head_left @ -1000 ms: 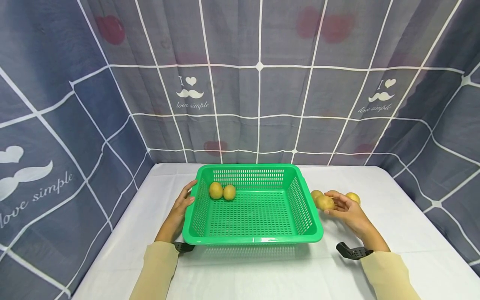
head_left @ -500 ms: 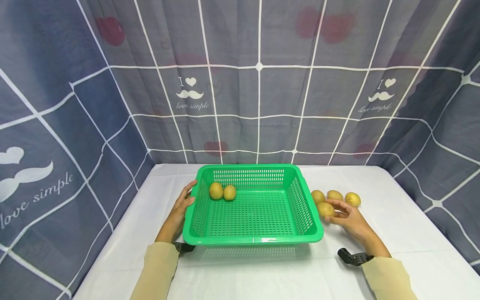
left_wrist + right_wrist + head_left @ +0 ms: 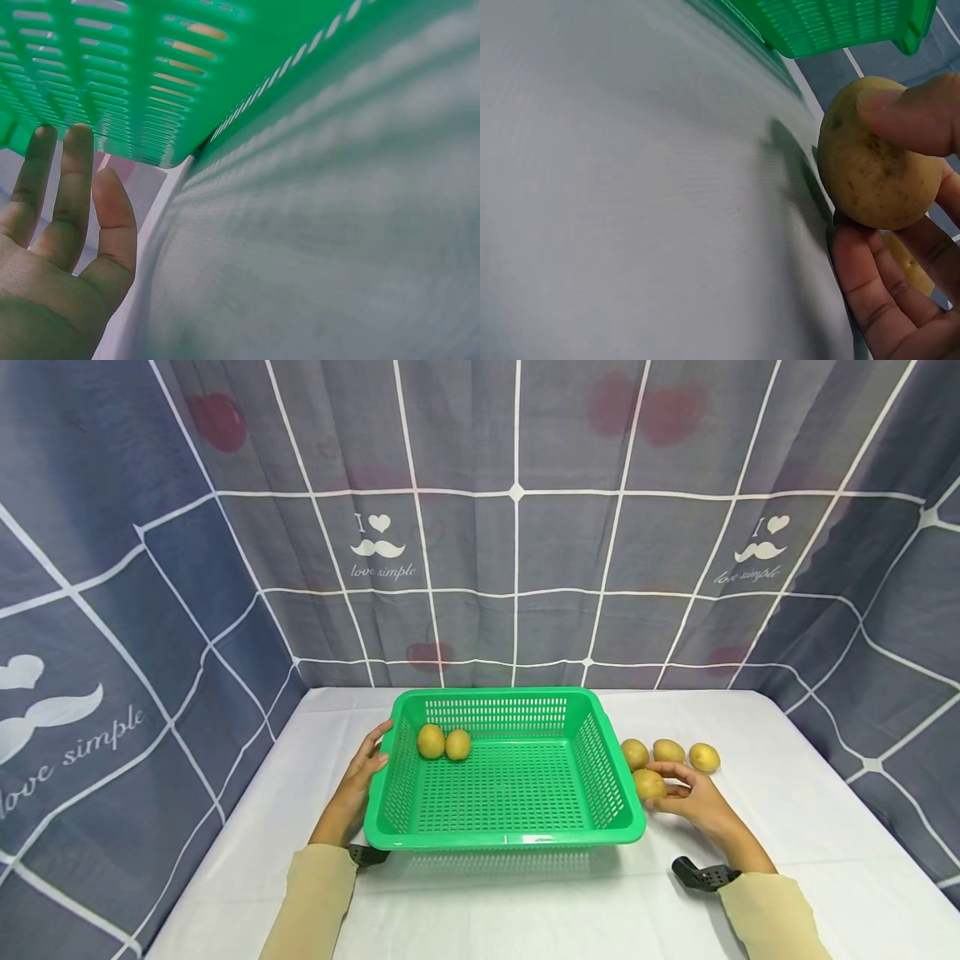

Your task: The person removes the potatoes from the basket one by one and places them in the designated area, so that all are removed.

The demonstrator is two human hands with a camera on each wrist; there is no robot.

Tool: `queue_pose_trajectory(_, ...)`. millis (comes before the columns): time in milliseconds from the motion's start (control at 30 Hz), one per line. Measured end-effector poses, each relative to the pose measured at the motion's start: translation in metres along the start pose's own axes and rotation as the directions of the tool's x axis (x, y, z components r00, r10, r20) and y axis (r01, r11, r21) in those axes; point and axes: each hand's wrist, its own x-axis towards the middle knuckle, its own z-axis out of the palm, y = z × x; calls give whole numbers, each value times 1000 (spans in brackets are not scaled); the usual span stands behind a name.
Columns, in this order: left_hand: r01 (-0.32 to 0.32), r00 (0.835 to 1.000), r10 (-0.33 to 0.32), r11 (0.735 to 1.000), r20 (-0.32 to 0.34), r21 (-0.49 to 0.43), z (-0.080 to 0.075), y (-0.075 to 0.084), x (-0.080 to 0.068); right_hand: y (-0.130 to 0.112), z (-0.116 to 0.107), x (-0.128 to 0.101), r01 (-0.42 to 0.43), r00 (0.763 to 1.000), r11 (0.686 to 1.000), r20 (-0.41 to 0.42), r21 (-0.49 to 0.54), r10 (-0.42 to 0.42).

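A green plastic basket with slotted walls stands on the white table, with two potatoes inside at its back left. My left hand rests on the basket's left side; in the left wrist view, its nearly straight fingers touch the slotted outer wall. Just outside the right wall, my right hand pinches a potato between thumb and fingers. Whether that potato touches the table is hard to tell. Behind it lie a potato near the basket wall, a middle potato and a rightmost potato.
White cloth covers the table. A grey checked curtain hangs behind the table and along both sides. Black wrist straps sit at the sleeve cuffs.
My right hand has shifted slightly toward me with the potato in its grip, and the middle potato behind it has come into view. The left hand and basket stay put.
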Motion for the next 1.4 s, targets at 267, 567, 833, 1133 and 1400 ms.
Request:
queue_pose_trajectory(267,16,1000,-16,1000,4,-12,-1,-1,1,3,-1,-1,16,1000,997,-8,-75,-16)
queue_pose_trajectory(567,18,1000,-18,1000,14,-13,-1,-1,1,6,0,-3,29,999,998,-17,-61,-30)
queue_pose_trajectory(833,-2,1000,3,1000,9,-23,-1,-3,2,6,1,-5,39,999,998,-20,-40,-39)
queue_pose_trajectory(1133,-3,1000,4,1000,20,-17,-2,-3,2,8,2,-4,39,999,999,-27,-6,-40)
queue_pose_trajectory(1400,2,1000,-2,1000,18,-12,-1,-2,1,9,0,-6,30,999,1000,-40,-7,-30)
